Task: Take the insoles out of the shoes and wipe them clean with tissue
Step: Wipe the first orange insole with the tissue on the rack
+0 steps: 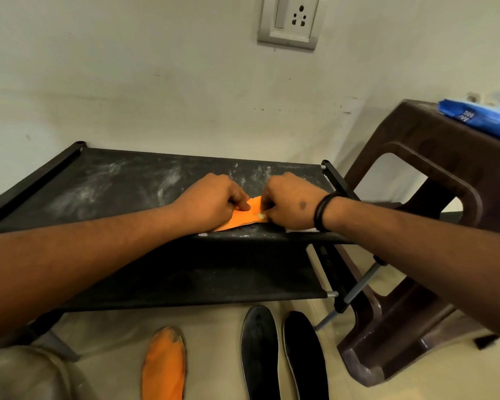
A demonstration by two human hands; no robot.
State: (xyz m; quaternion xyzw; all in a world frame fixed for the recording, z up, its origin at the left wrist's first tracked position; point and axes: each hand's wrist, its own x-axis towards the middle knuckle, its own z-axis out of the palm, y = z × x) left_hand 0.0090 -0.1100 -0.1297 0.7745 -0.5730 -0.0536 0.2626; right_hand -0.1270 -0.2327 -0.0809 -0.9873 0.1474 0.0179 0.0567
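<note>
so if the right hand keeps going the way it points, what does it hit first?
The right hand points left across the orange insole, so it would most likely meet the left hand first; the two are nearly touching already.

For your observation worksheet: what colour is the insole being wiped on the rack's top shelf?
Orange, seen in the head view: the insole lies between both hands.

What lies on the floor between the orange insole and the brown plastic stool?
Head view: two black insoles lie side by side on the floor between the orange insole and the brown plastic stool.
</note>
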